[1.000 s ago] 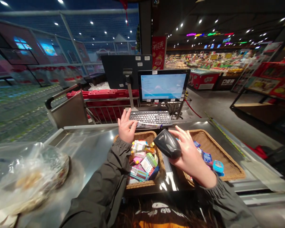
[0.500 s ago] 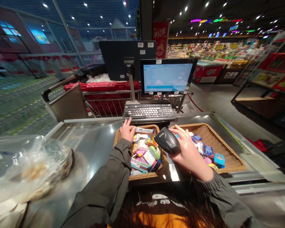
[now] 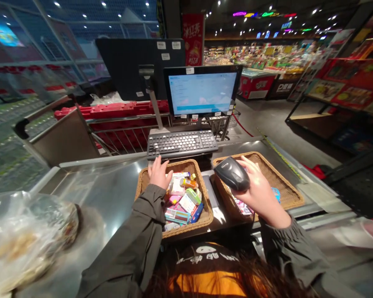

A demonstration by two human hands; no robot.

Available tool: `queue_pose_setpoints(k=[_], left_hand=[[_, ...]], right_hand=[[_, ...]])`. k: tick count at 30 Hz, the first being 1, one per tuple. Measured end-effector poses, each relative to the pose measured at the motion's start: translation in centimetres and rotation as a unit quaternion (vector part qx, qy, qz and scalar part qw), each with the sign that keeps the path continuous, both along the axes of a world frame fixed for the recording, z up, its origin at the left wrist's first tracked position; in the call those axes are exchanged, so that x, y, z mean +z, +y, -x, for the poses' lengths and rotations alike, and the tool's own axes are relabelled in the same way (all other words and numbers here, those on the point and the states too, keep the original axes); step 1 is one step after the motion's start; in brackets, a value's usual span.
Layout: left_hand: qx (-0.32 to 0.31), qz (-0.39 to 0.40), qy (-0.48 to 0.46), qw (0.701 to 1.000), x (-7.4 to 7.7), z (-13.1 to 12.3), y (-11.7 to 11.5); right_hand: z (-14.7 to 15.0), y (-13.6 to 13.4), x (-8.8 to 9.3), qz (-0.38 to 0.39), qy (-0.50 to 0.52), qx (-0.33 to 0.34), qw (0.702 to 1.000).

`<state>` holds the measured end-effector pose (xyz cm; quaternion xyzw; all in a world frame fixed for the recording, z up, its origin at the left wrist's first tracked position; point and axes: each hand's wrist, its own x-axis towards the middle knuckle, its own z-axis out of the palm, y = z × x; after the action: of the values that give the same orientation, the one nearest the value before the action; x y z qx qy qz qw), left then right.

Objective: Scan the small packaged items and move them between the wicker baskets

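Note:
My left hand (image 3: pixel 160 174) is over the far left part of a wicker basket (image 3: pixel 207 198), palm down with its fingers apart. Small packaged goods fill that basket, among them an orange-labelled item (image 3: pixel 188 183), a green pack (image 3: pixel 193 196) and a light blue box (image 3: pixel 178 216). A black handheld barcode scanner (image 3: pixel 231 173) is gripped in my right hand (image 3: pixel 256 188), above the left side of a second wicker basket (image 3: pixel 286 188). Packets in this second basket are partly hidden by my right hand, and a blue one (image 3: pixel 276 193) shows beside my wrist.
Behind the baskets sit a black keyboard (image 3: pixel 182 142) and a lit monitor (image 3: pixel 203 93). A clear plastic bag (image 3: pixel 34 240) with contents lies on the metal counter (image 3: pixel 102 194) at left. Shopping carts and red crates (image 3: pixel 121 109) stand beyond the counter.
The view has swung to the right. My right hand and the scanner have shifted right, over the second basket's edge. A long packet seen beside my left hand no longer shows there.

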<state>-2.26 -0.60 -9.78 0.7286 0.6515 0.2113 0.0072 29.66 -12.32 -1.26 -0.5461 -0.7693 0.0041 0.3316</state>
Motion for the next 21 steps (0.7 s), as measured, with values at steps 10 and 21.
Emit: queue_pose_setpoints(k=[10,21], left_hand=[[-0.249,-0.024,0.038,0.968,4.6,-11.9,-0.6],[-0.361,0.090,0.172,0.912,-2.0,-26.5,2.6]], right_hand=[[-9.2,-1.8,-0.6,-0.044,0.016,-0.174,0.984],[-12.9,-1.9,-1.5,-0.019,0.044,-0.181,0.982]])
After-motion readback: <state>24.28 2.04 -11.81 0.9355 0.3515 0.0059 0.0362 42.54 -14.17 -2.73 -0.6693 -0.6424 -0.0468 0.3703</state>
